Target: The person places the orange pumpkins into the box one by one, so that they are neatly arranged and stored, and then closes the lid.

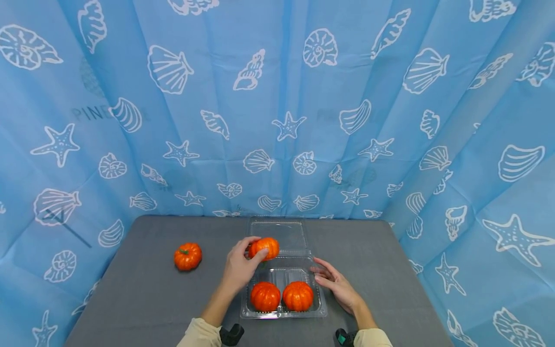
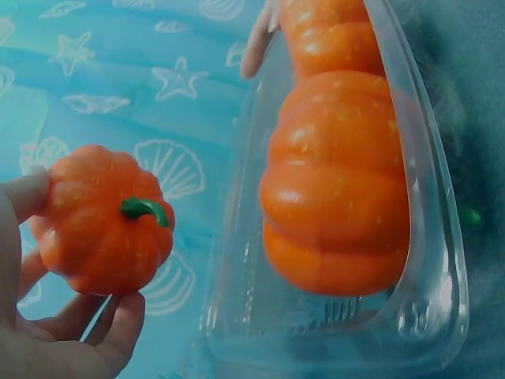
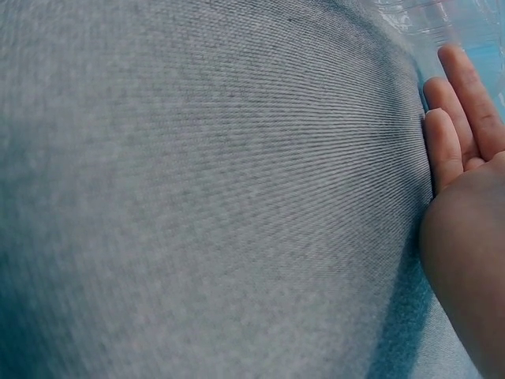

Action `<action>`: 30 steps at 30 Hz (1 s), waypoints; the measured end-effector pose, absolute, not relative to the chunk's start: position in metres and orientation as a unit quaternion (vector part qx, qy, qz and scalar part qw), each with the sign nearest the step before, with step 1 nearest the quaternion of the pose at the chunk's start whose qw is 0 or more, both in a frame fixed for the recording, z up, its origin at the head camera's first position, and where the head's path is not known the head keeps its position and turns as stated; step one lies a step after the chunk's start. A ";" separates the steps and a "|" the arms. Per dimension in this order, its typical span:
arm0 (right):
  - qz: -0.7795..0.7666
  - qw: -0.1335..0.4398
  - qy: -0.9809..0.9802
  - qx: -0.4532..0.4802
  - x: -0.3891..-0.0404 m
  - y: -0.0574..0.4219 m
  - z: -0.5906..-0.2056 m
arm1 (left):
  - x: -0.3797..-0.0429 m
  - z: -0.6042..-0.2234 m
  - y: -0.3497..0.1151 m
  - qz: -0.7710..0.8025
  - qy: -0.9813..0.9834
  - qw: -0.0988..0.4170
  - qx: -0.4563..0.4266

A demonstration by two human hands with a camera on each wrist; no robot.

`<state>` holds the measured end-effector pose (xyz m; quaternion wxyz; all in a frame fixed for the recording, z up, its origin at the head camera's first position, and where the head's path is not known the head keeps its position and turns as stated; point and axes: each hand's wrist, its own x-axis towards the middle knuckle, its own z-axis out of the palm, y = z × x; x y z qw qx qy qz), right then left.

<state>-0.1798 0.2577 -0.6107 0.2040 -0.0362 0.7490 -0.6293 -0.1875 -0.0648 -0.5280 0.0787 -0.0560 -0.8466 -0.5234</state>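
My left hand (image 1: 239,267) grips a small orange pumpkin (image 1: 270,246) between thumb and fingers, above the back left of a clear plastic clamshell box (image 1: 322,304). In the left wrist view the held pumpkin (image 2: 91,229) hangs beside the box with its green stem showing. Inside the box's front half sit two more pumpkins, a left one (image 1: 265,296) and a right one (image 1: 298,296). My right hand (image 1: 341,289) is at the box's right side with its fingers extended, holding nothing. Whether those fingers touch the box wall, I cannot tell.
The clear lid (image 1: 277,234) lies folded back behind the box, toward the curtain. Another orange pumpkin (image 1: 188,256) stands on the grey tablecloth (image 1: 143,289) to the left. A blue curtain (image 1: 277,96) with white shells hangs behind the table.
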 end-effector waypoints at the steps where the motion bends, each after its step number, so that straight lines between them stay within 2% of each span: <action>1: -0.629 0.204 0.749 -0.036 -0.180 0.258 -0.611 | -0.188 -0.528 -0.063 -0.528 -0.844 0.073 -0.060; 8: -0.629 0.204 0.749 -0.036 -0.180 0.258 -0.610 | -0.191 -0.533 -0.049 -0.544 -0.835 0.024 -0.079; 14: -0.629 0.207 0.748 -0.042 -0.180 0.259 -0.611 | -0.195 -0.536 -0.037 -0.533 -0.841 0.012 -0.092; 23: -0.634 0.210 0.743 -0.038 -0.180 0.258 -0.611 | -0.195 -0.539 -0.021 -0.518 -0.850 -0.040 -0.086; 30: -0.637 0.206 0.742 -0.034 -0.179 0.259 -0.610 | -0.192 -0.538 -0.009 -0.500 -0.858 -0.061 -0.100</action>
